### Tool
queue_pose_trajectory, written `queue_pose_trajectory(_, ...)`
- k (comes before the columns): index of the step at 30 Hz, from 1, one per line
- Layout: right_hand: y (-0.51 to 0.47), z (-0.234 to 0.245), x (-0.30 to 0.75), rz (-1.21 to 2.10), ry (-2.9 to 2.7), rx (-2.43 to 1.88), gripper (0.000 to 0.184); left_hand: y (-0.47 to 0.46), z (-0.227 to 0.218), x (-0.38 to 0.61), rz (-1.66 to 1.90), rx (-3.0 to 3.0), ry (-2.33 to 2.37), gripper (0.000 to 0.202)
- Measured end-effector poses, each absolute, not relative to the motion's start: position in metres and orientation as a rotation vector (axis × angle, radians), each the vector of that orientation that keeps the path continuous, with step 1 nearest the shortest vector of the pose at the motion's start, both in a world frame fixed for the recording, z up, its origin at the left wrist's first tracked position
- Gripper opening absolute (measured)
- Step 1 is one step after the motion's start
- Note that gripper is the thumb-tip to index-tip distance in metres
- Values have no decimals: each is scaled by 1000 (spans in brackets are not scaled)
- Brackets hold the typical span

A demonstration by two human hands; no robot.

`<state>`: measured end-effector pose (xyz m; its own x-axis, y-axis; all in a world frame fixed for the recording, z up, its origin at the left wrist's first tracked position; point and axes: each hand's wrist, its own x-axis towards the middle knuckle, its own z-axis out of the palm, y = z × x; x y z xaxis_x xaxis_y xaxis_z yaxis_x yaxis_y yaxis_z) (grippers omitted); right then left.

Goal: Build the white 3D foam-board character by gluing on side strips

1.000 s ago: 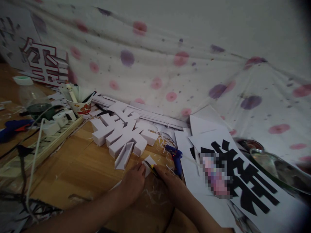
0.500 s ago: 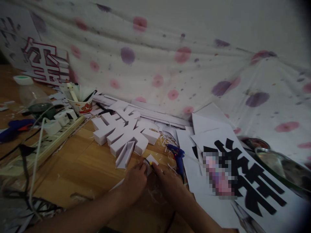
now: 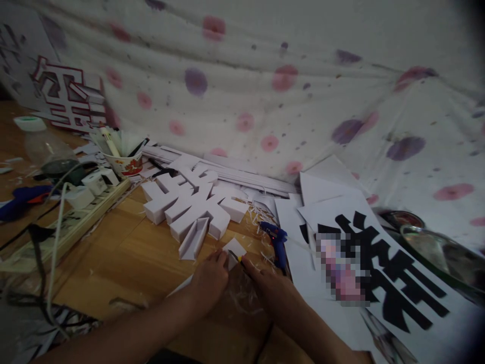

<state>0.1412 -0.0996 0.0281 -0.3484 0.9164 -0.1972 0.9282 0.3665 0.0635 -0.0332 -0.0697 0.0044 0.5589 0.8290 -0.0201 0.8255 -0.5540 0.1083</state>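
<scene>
My right hand (image 3: 271, 287) is closed around a dark-handled craft knife (image 3: 240, 259) with a yellow part near its blade. The blade's tip lies on a white foam board strip (image 3: 235, 247) on the wooden surface. My left hand (image 3: 212, 275) presses this strip down with its fingers together, close beside the blade. Just beyond the hands stands a white raised character (image 3: 197, 199) built from foam board, with an open channel-like piece (image 3: 194, 238) at its front. To the right of it lies a blue hot glue gun (image 3: 278, 240).
A power strip (image 3: 76, 217) with plugs and cables runs along the left, near a plastic bottle (image 3: 45, 146) and a paper cup of pens (image 3: 127, 166). Sheets with large black characters (image 3: 401, 283) cover the right. White scraps (image 3: 261, 210) lie behind the glue gun.
The knife's tip has shifted slightly away from my left fingers, and more of the white strip shows. My left hand stays on the strip. The whole view has shifted a little.
</scene>
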Motion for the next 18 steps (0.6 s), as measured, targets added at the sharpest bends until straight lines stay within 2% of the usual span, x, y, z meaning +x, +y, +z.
queue_pose_trajectory(12, -130, 30, 166, -51, 2434, 1718, 72, -68, -1, -32, 76, 2622, 1481, 30)
queue_pose_trajectory(18, -148, 38, 184, -281, 2382, 1854, 60, -67, -8, -35, 202, 2655, 1469, 26)
